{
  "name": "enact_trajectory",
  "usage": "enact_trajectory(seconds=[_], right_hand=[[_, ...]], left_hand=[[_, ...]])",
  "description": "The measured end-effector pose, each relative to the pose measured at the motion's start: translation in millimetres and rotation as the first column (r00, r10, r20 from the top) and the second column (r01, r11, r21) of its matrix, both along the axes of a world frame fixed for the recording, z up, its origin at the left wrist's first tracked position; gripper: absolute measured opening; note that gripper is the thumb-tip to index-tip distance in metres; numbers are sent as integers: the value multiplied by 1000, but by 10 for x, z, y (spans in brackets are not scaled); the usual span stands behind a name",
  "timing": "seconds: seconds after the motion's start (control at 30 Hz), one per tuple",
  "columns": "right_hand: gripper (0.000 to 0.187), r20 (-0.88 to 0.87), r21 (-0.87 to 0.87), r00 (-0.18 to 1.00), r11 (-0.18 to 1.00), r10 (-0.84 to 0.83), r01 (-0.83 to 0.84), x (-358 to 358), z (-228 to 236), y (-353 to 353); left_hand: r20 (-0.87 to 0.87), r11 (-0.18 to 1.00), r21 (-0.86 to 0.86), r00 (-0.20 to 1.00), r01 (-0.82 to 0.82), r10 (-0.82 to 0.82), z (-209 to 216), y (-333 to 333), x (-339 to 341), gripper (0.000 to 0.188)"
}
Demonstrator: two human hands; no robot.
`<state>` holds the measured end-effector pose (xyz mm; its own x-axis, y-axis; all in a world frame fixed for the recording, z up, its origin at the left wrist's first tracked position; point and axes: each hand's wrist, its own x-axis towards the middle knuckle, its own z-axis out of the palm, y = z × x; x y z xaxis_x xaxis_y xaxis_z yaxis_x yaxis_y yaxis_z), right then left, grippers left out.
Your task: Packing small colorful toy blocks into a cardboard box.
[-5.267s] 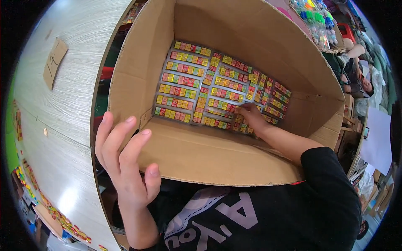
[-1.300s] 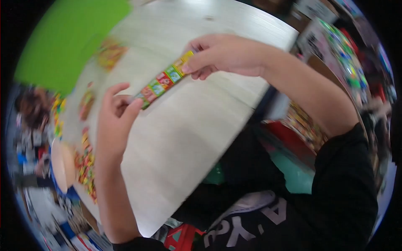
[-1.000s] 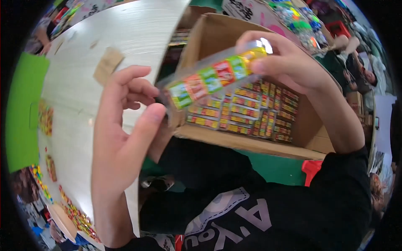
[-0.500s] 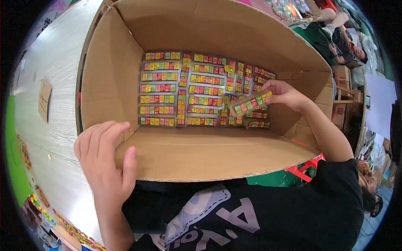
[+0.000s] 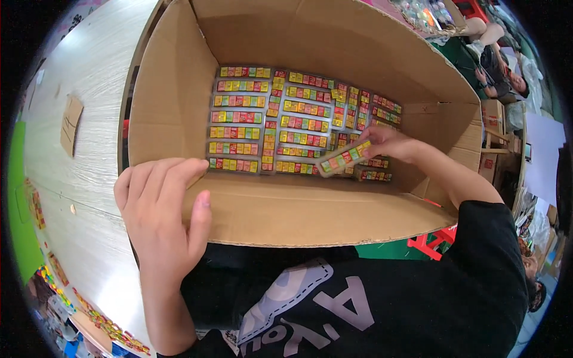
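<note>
A large open cardboard box stands in front of me. Its bottom is covered by rows of small packs, each a clear strip of tiny red, yellow and green boxes. Inside, at the right, my right hand grips one such pack by its far end. The pack is tilted above the packs lying beneath it, hiding some of them. My left hand is over the near left corner of the box, thumb and fingers apart, with nothing in it.
A pale table lies to the left, with a cardboard scrap on it and more colourful small packs along its near edge. A red stool stands at the right below the box. Another person is at the far right.
The held pack has moved left and slightly nearer in the box with my right hand. My left hand stays at the box corner. The whole view has shifted a little.
</note>
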<state>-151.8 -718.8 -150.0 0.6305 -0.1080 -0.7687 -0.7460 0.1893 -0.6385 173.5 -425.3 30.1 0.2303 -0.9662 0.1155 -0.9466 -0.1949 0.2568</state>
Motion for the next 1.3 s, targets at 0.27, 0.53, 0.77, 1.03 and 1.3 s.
enact_trajectory(seconds=[0.27, 0.53, 0.77, 1.03, 1.3], right_hand=[[34, -129, 20, 920, 927, -370, 376, 56, -552, 732], [44, -144, 184, 751, 728, -645, 661, 219, -791, 1084], [30, -177, 39, 736, 742, -654, 669, 405, -977, 1208], [40, -197, -174, 800, 823, -567, 540, 264, -1352, 1191], [32, -203, -220, 804, 826, -559, 519, 402, -990, 1140]], left_hand=[[0, 999, -53, 1000, -3, 3, -31, 22, 9, 25], [-34, 996, -84, 999, -35, 33, -38, 37, 33, 27], [-40, 997, -60, 998, -41, 38, -37, 23, 52, 28], [-48, 998, -52, 998, -43, 40, -34, 1, 26, 27], [-41, 997, -73, 999, -40, 37, -56, 14, 35, 28]])
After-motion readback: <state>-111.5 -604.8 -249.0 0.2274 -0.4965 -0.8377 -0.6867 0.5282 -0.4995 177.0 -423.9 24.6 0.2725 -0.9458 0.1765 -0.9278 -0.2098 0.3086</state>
